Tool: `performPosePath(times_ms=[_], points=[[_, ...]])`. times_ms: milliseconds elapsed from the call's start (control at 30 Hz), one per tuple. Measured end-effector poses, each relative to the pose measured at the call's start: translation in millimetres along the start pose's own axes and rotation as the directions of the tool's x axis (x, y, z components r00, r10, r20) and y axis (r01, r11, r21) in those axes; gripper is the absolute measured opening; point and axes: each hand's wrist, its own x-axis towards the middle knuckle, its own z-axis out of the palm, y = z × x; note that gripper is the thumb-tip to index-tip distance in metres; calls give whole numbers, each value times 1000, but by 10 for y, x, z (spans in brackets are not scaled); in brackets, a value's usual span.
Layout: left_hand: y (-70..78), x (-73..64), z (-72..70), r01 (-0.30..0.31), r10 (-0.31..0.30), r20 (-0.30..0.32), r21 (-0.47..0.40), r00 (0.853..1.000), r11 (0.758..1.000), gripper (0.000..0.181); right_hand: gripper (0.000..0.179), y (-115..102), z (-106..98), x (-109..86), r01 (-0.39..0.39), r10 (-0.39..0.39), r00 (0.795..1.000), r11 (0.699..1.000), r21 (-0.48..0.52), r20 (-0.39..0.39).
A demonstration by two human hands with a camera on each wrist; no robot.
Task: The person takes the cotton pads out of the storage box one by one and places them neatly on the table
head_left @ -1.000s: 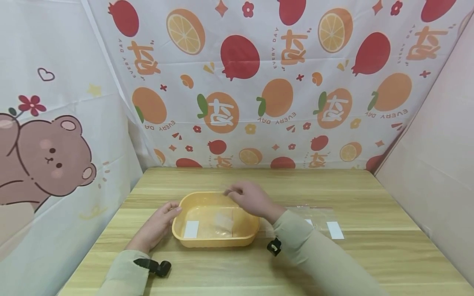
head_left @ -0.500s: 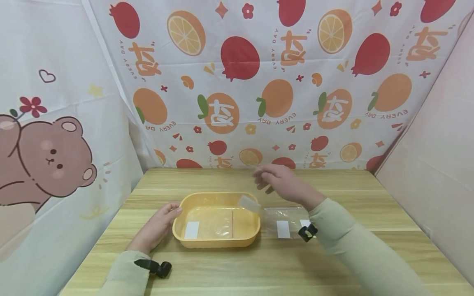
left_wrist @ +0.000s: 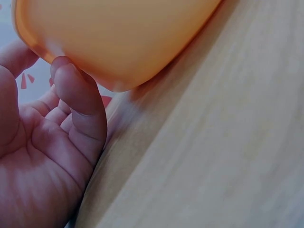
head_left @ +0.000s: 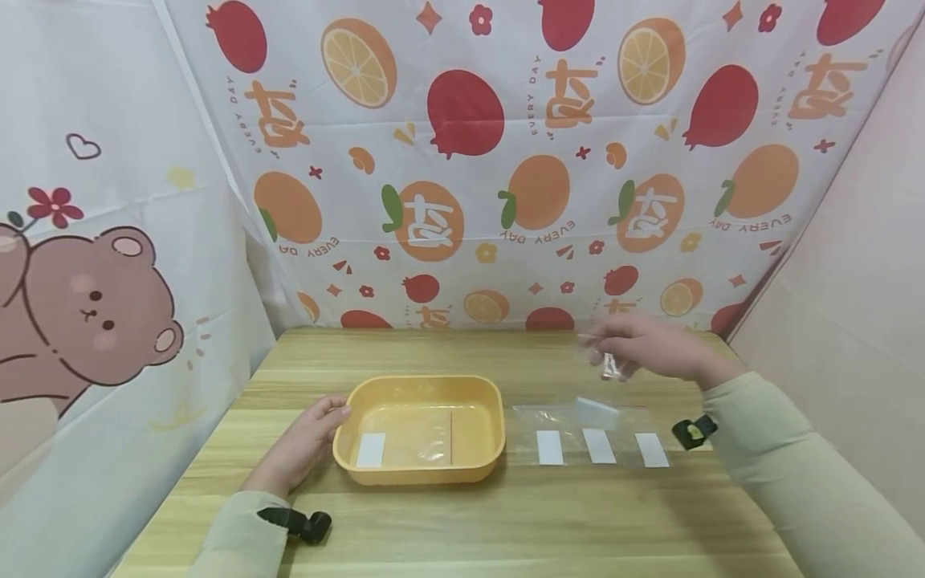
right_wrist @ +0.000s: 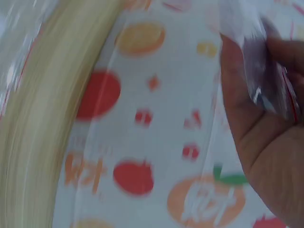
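Observation:
At the left end of a yellow plastic basin (head_left: pixel 419 475), my left hand (head_left: pixel 307 445) holds the rim; the left wrist view shows the thumb (left_wrist: pixel 78 90) against the basin's edge. Inside the basin lies a clear zip bag (head_left: pixel 422 437) with a white label. My right hand (head_left: pixel 646 349) is raised above the table, right of the basin, and pinches another clear zip bag (right_wrist: pixel 268 66). Its blurred pale label (head_left: pixel 598 412) hangs below the hand. In the right wrist view the bag is crumpled between thumb and fingers, and a red seal line shows.
Several clear zip bags (head_left: pixel 571 437) with white labels lie overlapping on the wooden table (head_left: pixel 506 530), right of the basin. A fruit-print cloth (head_left: pixel 470 201) hangs behind the table. Pale cloths stand at both sides.
My right hand has moved from above the basin to the right, carrying a clear zip bag out. The labelled bags on the table show more fully. The left hand keeps its place.

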Motion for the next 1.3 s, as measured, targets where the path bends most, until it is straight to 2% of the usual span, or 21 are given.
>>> performPosePath(times_ms=[133,300,500,633,733,800,867,967,1067,1133,1300], points=[[11,-4,7,0,0,-5,-4,1000,1000,53,22,220,-176,-189,-82,86,992,996,-47,91],[17,-11,3,2,-2,-9,-8,1000,1000,53,20,529,-268,-388,-181,183,975,983,-31,129],[6,-15,5,-1,1,-6,-9,1000,1000,53,21,913,-302,-579,-255,241,945,966,40,220],[2,-14,8,1,-1,-13,1,1000,1000,53,19,1141,-255,-649,-320,305,921,947,22,241],[-1,-18,16,2,-2,-16,5,1000,1000,52,18,1309,-198,-660,-335,337,914,941,-45,225],[-4,-22,20,1,-1,-15,6,1000,1000,52,19,1408,-167,-650,-326,340,918,940,-101,204],[-8,-23,27,0,0,-12,4,1000,1000,51,21,1494,-146,-640,-304,327,928,941,-147,179],[-15,-25,31,-2,2,-11,2,1000,1000,51,21,1601,-124,-608,-229,264,956,945,-233,129],[-23,-25,33,-5,5,-14,4,1000,1000,51,16,1698,-91,-572,-178,211,975,925,-336,63],[-26,-26,33,-5,5,-12,4,1000,1000,52,13,1754,-61,-547,-189,212,977,908,-375,22],[-23,-35,36,-4,4,-2,0,1000,1000,52,11,1845,9,-486,-249,249,967,884,-395,-53]])
